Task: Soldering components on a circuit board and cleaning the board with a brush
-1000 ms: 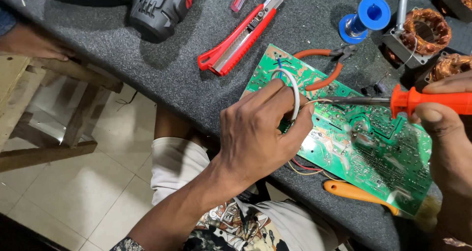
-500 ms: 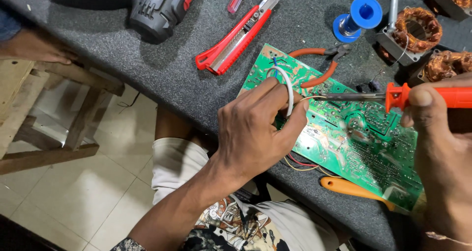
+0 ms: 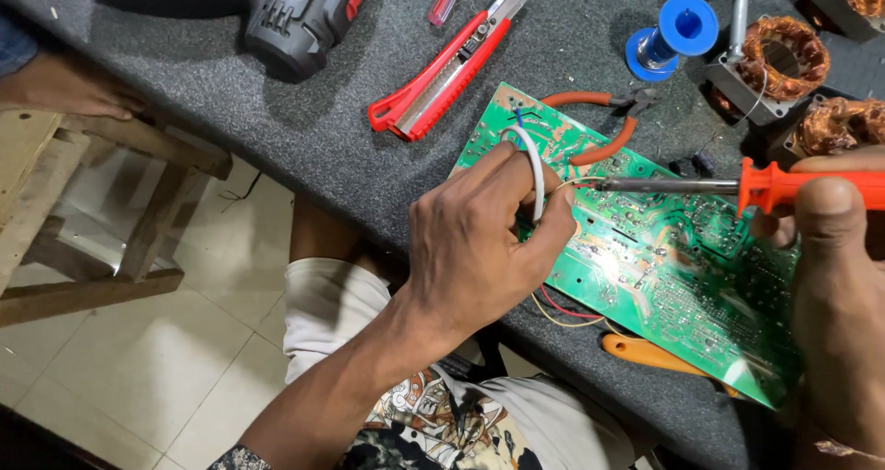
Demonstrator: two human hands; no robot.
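A green circuit board (image 3: 664,267) lies solder side up on a dark grey bench (image 3: 277,129). My left hand (image 3: 479,240) rests on the board's near-left part and pinches a white wire (image 3: 535,170) that loops up from the board. My right hand (image 3: 834,286), at the right edge, grips an orange-handled soldering iron (image 3: 793,186). Its metal shaft points left, and the tip sits just beside my left fingertips over the board.
A red utility knife (image 3: 447,69), a black power drill (image 3: 304,14), a blue solder spool (image 3: 678,32), orange-handled pliers (image 3: 599,124) and copper motor windings (image 3: 784,60) lie on the bench. An orange tool handle (image 3: 645,352) pokes from under the board. Another person's hand (image 3: 55,83) rests by a wooden stool (image 3: 83,212).
The soldering iron's tip has stayed close to my left fingers on the board. The view has shifted slightly; both hands keep their grips.
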